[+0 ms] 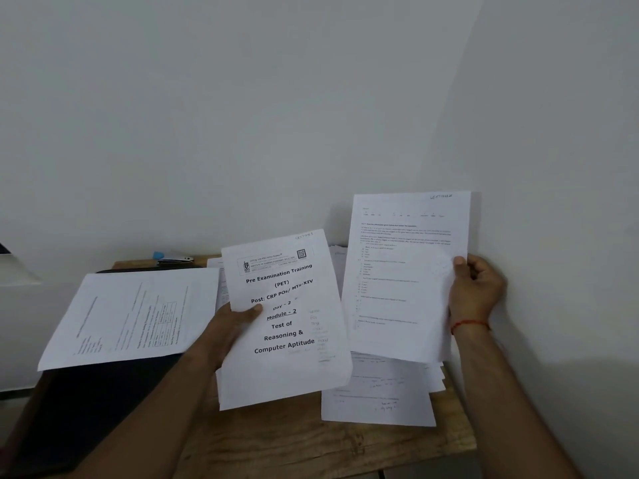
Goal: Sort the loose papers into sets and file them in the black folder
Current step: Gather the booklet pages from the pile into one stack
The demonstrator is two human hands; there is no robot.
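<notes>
Left hand (235, 328) pinches flat white printed cover sheet (287, 371); right hand (480, 292) grips thin text page (397, 281) at its 3 o'clock. Rough wooden table (276, 444), grey wall (311, 98).

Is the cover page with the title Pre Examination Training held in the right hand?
No, the left hand grips the cover page by its left edge, while the right hand holds a question sheet.

Matt white paper sheets (283, 319); rough wood table (276, 440); smooth black folder (86, 402).
</notes>
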